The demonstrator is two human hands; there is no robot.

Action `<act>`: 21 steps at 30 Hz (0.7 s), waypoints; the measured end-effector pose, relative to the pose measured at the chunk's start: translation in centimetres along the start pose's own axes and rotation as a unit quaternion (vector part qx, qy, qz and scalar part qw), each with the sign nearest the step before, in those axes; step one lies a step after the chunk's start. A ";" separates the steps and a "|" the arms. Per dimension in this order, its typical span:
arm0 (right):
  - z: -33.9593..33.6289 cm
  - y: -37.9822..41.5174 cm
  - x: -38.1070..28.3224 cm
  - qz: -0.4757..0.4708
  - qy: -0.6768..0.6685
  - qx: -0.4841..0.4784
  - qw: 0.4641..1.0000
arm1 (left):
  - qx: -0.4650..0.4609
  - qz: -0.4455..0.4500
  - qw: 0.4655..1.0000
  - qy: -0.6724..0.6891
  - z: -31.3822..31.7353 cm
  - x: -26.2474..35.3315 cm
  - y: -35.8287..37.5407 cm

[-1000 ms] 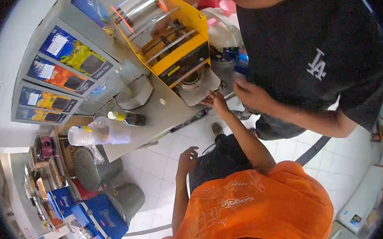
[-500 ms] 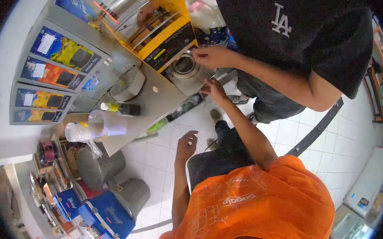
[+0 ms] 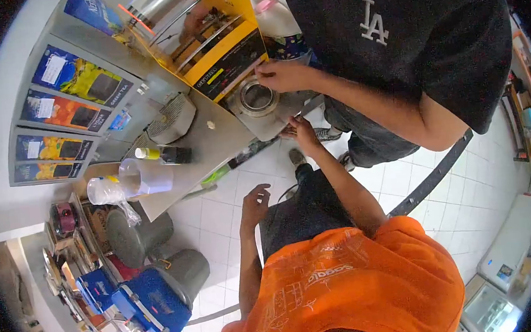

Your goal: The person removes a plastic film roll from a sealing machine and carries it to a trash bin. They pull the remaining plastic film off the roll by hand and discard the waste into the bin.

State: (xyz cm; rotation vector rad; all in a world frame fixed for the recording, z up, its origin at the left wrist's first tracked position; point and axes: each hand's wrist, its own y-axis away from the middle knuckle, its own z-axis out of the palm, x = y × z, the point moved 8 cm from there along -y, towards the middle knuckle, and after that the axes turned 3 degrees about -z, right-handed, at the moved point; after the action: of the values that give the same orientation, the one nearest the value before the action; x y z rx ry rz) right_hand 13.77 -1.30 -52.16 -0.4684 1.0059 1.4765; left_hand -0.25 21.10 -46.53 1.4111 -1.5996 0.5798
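Note:
My left hand point(image 3: 256, 205) hangs over the floor in front of my dark trousers, fingers loosely bent and apart, with nothing in it. My right hand point(image 3: 304, 136) reaches to the counter edge, fingers stretched forward and holding nothing that I can see. Just beyond it, a round metal ring point(image 3: 258, 96) sits on a steel plate at the foot of a yellow-framed machine point(image 3: 226, 66). A co-worker's hand point(image 3: 286, 77) is at the ring's upper right side, its fingertips close to the machine's front.
A dark bottle with a yellow cap point(image 3: 174, 154), a clear plastic jug point(image 3: 148, 176) and a plastic bag point(image 3: 106, 191) stand along the steel counter point(image 3: 211, 148). Grey bins point(image 3: 186, 272) and a blue cooler box point(image 3: 155, 306) are at lower left. A co-worker in black point(image 3: 406, 49) stands at right.
The camera view has shifted slightly. My right hand's fingers look a little straighter at the counter edge. My left hand and the co-worker's hand stay nearly where they were.

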 end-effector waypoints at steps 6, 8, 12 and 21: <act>-1.0 -0.5 1.1 0.014 0.071 0.013 0.997 | 0.003 0.002 1.000 0.011 -0.3 -0.1 -0.9; -2.3 -0.6 1.7 0.010 0.073 0.041 0.996 | -0.001 0.045 0.998 0.042 -0.3 -0.4 -1.0; -1.6 0.4 1.7 0.014 -0.122 -0.058 0.991 | -0.009 -0.001 1.000 0.020 0.2 -1.3 -1.1; -0.8 -3.7 7.9 0.111 -0.128 0.048 0.984 | -0.001 -0.114 0.992 0.056 6.3 -14.1 0.2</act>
State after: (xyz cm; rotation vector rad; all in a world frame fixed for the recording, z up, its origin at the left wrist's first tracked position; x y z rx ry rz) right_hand 15.51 2.32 -59.88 -0.0932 0.9394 1.6293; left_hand -3.21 23.44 -61.52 1.5078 -1.3288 0.5138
